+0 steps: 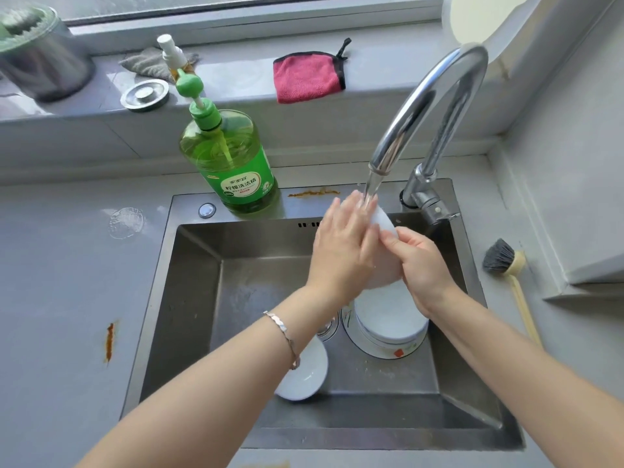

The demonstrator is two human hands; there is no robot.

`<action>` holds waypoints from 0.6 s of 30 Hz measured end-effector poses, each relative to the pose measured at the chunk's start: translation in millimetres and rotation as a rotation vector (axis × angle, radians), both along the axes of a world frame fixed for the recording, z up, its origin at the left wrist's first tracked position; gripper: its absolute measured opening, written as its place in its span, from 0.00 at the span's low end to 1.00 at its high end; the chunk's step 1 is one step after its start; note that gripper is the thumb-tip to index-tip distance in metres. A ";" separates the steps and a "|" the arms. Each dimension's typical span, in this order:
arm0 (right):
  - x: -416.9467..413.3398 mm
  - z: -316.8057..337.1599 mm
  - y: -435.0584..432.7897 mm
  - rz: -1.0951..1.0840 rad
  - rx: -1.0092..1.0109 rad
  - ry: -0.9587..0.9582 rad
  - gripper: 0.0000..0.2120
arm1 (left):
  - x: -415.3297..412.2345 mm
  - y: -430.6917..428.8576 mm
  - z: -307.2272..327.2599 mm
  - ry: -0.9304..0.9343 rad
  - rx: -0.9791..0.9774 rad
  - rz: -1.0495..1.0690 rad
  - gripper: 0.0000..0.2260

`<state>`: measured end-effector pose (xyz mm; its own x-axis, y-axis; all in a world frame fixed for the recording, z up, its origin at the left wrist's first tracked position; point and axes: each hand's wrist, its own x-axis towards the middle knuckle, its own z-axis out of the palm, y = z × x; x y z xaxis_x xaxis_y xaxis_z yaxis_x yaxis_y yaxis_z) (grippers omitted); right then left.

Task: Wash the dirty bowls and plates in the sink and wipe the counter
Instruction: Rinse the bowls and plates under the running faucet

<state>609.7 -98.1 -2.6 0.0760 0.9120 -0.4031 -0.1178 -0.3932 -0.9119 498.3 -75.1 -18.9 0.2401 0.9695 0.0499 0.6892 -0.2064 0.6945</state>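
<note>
Three lots of crockery here, biggest first: a stack of white bowls (388,315) sits on a patterned plate (401,353) at the right of the sink (189,298). A white dish (385,228) is held on edge above that stack, right in the water stream (371,187). A small white bowl (305,376) lies at the front left, partly under the left forearm. The person's left grip (341,251) is flat, fingers straight, pressed on the dish's face, while the right grip (422,265) has its fingers curled round the rim. Guessing glazed ceramic: stiff, a bit of weight, chips easily on steel, and properly slippery when wet. So the rim looks like the place to hold it, thumb one side and fingers the other, with the flat palm doing the rubbing. The stack would probably be safer taken one piece at a time. Around all that, the grey tabletop (67,298) has a wet patch (126,222) left of the sink and a rusty streak (108,342) nearer the front, so the wiping isn't done yet. Behind runs a window sill (236,65) with a metal canister (40,55) and a pink cloth (307,77) on it. The curved faucet (439,106) stands at the sink's back right corner, a green soap bottle (233,163) sits on its back rim, and a little brush (503,261) lies on the tabletop to the right.
</note>
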 end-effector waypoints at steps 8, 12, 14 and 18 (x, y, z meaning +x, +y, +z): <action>5.9 13.1 0.2 0.119 0.035 -0.076 0.11 | -3.5 4.4 19.4 -0.086 -0.005 0.035 0.22; 10.9 17.2 1.4 0.043 -0.041 0.092 0.10 | -15.4 21.7 17.9 -0.547 -0.312 0.198 0.16; 12.8 15.5 3.4 -0.060 -0.089 0.291 0.10 | -20.0 22.7 6.7 -0.669 -0.519 0.362 0.20; 13.3 11.9 11.4 -0.217 -0.157 0.510 0.12 | -16.9 -18.6 -11.8 -0.445 -0.322 0.195 0.24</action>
<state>623.0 -86.7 9.3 0.0152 0.8236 -0.5670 -0.6207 -0.4368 -0.6511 481.3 -93.8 -30.7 0.0796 0.9766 -0.1997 0.3203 0.1647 0.9329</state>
